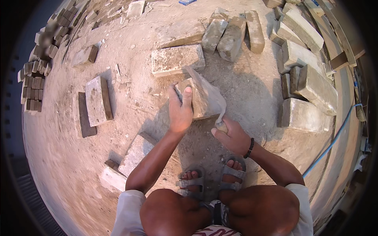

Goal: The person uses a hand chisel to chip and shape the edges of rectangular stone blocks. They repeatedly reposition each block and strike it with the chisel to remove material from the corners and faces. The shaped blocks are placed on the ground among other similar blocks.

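In front of me my left hand (pixel 181 108) grips a grey-brown brick (pixel 201 106) at its left side, thumb on top, holding it tilted above the dusty ground. My right hand (pixel 232 137), a dark bead bracelet at the wrist, is closed round the handle of a trowel (pixel 206 90). The trowel's pale metal blade lies along the brick's right face, pointing away from me. Just beyond them lies a pale, speckled brick (pixel 177 59).
Loose bricks (pixel 98 100) lie to the left and beside my left forearm (pixel 134 153). More bricks stand at the back (pixel 254 31) and are heaped on the right (pixel 307 118). Stacked bricks (pixel 33 94) line the far left. A blue hose (pixel 334 137) runs along the right. My sandalled feet (pixel 191 179) are below.
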{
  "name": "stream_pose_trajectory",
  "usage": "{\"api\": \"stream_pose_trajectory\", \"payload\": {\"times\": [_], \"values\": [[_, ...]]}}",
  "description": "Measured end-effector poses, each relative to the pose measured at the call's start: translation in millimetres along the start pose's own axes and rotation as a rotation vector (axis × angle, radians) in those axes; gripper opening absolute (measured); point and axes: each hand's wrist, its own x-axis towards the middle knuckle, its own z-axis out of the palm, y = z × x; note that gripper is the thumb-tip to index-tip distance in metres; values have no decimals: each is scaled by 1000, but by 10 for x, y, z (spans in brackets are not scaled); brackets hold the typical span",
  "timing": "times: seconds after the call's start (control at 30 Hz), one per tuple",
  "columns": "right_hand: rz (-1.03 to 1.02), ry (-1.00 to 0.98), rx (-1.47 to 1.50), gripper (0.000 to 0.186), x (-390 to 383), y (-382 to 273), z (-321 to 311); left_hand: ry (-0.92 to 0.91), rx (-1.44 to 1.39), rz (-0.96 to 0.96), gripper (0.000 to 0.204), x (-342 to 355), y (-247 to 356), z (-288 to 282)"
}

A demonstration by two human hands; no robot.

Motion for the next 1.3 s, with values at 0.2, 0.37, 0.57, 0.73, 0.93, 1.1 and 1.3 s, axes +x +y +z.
{"api": "stream_pose_trajectory", "payload": {"times": [0.2, 0.37, 0.57, 0.73, 0.93, 1.1, 1.3], "values": [[79, -75, -47, 37, 61, -339, -91, -7, -4, -44, 73, -75, 3, -142], [178, -31, -196, 44, 184, 292, -94, 12, 56, -9, 76, -87, 87, -45], [35, -100, 29, 46, 76, -184, -144, -18, 0, -53, 74, -157, 83, -91], [87, -58, 107, 43, 276, -301, -229, -15, -61, -47, 73, -149, -1, -204], [315, -207, -55, 44, 310, -87, -174, -2, -19, -16, 73, -166, 27, -108], [-76, -66, -49, 35, 122, -198, -27, -20, -40, -29, 73, -167, 8, -106], [266, -128, 104, 47, 174, -362, -194, 43, -21, -21, 67, -200, -76, -216]]}}
